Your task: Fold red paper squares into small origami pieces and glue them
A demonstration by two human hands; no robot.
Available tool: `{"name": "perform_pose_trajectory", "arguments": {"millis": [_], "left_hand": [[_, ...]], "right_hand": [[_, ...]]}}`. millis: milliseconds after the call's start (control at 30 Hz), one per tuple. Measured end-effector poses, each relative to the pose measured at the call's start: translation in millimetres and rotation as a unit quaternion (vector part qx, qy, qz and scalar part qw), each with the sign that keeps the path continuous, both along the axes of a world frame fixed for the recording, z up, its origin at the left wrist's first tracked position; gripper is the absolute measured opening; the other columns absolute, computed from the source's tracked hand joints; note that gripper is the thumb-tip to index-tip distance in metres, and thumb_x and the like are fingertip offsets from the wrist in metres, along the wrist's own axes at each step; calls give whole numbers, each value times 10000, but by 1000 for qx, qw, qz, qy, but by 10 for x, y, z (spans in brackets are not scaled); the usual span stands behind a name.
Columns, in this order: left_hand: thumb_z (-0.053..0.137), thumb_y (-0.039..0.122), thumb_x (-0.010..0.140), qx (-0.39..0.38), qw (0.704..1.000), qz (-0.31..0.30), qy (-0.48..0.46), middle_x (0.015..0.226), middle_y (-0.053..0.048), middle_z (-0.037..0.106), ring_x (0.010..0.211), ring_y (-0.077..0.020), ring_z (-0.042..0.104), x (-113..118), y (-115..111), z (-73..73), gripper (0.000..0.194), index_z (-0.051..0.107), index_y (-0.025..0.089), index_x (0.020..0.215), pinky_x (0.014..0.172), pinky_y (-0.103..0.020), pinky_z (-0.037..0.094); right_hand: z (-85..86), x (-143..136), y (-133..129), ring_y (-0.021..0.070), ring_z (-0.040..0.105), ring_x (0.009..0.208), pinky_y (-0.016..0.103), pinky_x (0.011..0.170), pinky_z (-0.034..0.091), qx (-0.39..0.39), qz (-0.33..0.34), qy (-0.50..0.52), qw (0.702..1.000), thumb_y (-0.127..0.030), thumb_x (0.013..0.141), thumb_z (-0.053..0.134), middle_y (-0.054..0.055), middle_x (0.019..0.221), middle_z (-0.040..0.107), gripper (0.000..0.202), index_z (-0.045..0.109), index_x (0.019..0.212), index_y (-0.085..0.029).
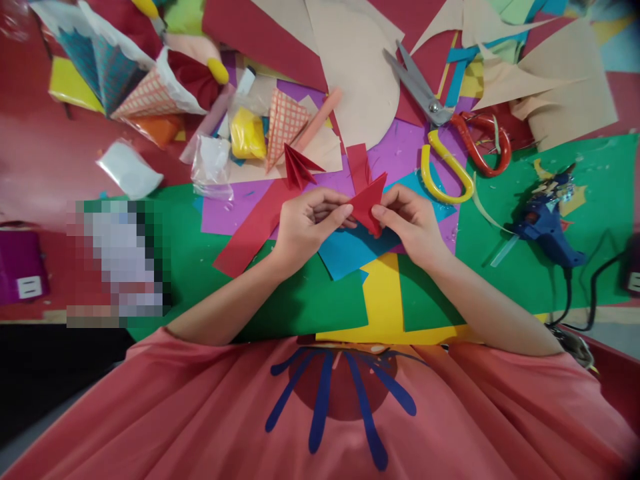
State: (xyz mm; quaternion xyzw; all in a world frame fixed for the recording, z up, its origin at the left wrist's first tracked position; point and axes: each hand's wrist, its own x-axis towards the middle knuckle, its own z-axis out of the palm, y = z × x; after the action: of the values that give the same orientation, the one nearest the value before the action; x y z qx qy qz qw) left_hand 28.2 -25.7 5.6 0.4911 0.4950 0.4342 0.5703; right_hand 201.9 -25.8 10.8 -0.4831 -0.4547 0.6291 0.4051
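Between my two hands is a folded piece of red paper (369, 200), creased to a point at its upper right. My left hand (314, 220) pinches its left edge between thumb and fingers. On the other side, the thumb and fingertips of my right hand (407, 220) grip the right edge. A second folded red paper piece (299, 168), pleated like a fan, lies just beyond my left hand. Under that hand's wrist side, a red paper strip (245, 237) slants across the table. Blue paper (345, 253) lies beneath my hands.
Large scissors (440, 120) with red and yellow handles lie partly open at the back right. A blue glue gun (547, 223) with a black cord rests at right. Bagged yellow clay (247, 133), patterned paper cones (160, 87) and beige paper scraps (360, 73) cover the back. Green sheets (310, 300) lie in front.
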Motion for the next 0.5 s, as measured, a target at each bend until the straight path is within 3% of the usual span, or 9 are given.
{"name": "perform_pose_trajectory", "arguments": {"millis": [267, 500], "left_hand": [[721, 240, 773, 77, 997, -1, 6, 776, 11, 757, 628, -100, 727, -11, -44, -14, 105, 739, 175, 853, 619, -166, 608], [717, 378, 786, 101, 994, -44, 24, 777, -11, 759, 622, -109, 722, -65, -28, -24, 182, 764, 209, 837, 587, -179, 603]], "right_hand": [[-65, 24, -3, 62, 505, 458, 192, 448, 426, -53, 10, 85, 995, -343, 731, 741, -70, 545, 568, 262, 535, 666, -195], [-7, 47, 18, 55, 511, 445, 182, 427, 416, -89, 31, 133, 987, -331, 704, 757, -52, 559, 605, 250, 561, 679, -177]]}}
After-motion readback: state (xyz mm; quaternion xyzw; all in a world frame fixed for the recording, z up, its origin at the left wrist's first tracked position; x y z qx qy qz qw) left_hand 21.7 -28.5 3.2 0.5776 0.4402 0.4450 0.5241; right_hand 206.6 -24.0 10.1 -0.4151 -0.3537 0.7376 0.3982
